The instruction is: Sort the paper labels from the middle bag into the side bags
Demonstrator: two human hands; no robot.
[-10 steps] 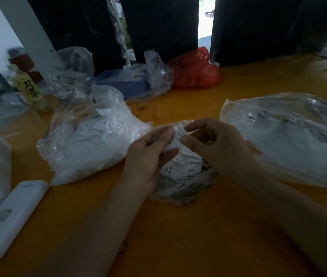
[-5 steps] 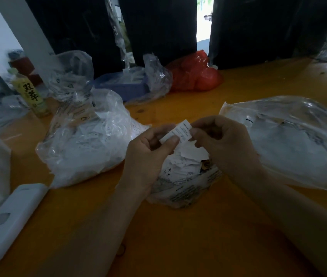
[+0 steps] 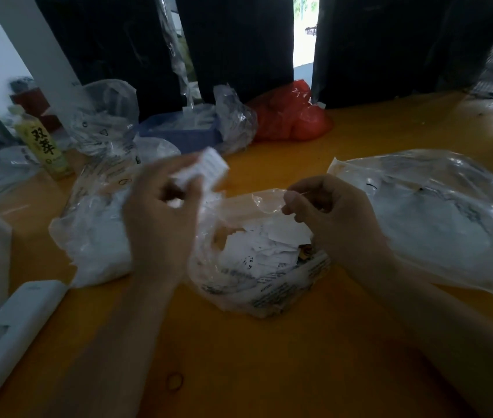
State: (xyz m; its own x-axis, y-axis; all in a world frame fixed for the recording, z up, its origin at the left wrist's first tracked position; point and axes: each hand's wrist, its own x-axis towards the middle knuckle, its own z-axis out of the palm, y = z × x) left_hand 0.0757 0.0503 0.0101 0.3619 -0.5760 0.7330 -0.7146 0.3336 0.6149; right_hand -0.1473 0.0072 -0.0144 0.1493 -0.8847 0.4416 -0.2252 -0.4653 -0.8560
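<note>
- An orange tabletop is being shown in dim light, with dark curtains hanging behind its far edge and daylight coming through a narrow gap between them.
- Along the far edge, a red bag, a blue box wrapped in clear plastic and a yellow-labelled bottle are being kept; a white device is lying near the front left corner.
- The middle bag, open at the top and holding loose paper labels, is sitting mid-tabletop between the left bag and the right bag, both clear plastic and filled with white paper.
- A single label, blurred, is being pinched by the curled fingers of the left hand, raised over the gap between the left and middle bags.
- The rim of the middle bag is being pinched between thumb and forefinger of the right hand, its other fingers being curled in.
- A small ring-shaped item is lying near the front edge; what it is cannot be told.
</note>
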